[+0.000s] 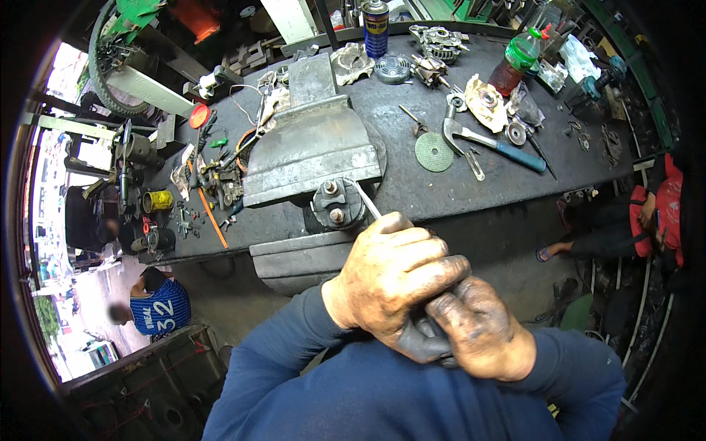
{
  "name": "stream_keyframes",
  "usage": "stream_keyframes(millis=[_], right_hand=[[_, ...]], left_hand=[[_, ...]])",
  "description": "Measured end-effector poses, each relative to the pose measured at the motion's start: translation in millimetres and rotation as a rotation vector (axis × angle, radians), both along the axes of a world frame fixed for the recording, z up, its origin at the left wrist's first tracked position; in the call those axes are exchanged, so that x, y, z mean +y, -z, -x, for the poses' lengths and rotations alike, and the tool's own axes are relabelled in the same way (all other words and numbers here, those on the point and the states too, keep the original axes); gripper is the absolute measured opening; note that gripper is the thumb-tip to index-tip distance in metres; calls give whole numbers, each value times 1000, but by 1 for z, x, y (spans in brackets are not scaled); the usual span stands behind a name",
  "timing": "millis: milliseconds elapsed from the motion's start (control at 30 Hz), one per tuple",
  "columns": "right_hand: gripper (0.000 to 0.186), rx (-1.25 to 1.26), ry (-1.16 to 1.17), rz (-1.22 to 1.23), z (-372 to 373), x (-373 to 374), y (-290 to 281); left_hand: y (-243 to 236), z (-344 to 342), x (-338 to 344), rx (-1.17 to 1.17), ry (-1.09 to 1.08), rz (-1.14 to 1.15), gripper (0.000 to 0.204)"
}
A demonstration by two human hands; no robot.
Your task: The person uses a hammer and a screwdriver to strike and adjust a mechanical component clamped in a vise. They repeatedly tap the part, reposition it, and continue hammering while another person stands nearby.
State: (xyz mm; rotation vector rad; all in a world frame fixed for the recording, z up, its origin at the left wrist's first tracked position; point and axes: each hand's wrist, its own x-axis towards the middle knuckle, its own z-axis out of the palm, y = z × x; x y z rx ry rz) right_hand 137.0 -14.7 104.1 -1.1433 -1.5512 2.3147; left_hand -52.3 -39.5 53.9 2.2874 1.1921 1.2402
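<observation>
A bench vise (312, 158) grips a dark round part (337, 204) with two threaded studs and nuts on its face. My left hand (393, 283) is closed in front of it, with blackened fingers curled in. From that fist a slim metal rod (366, 198) points up and left, its far end beside the part in the jaws. Whatever the rod belongs to is hidden in the fist. My right hand (482, 327), greasy and closed, presses against the left hand's fingers. Anything inside the right hand is out of sight.
On the bench (412, 187) lie a claw hammer (493, 143), a green cutting disc (434, 152), a bottle of red liquid (515, 62), a spray can (376, 29) and alternator parts (439, 42). A person in red (665, 209) is at the right, another in blue stripes (162, 305) at the left.
</observation>
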Motion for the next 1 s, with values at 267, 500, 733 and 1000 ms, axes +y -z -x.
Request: stream_keyframes(millis=[267,500,733,1000], right_hand=[[26,27,-124,175,-16,49,13],[29,-65,-47,19,1,11,-7],[21,-63,-1,14,-9,-8,-11],[22,164,57,-45,-21,-6,14]], left_hand=[[8,-21,10,125,-188,-43,81],[-1,0,3,24,-38,-14,68],[-5,0,1,-13,158,-8,82],[-8,-6,1,111,78,-39,78]])
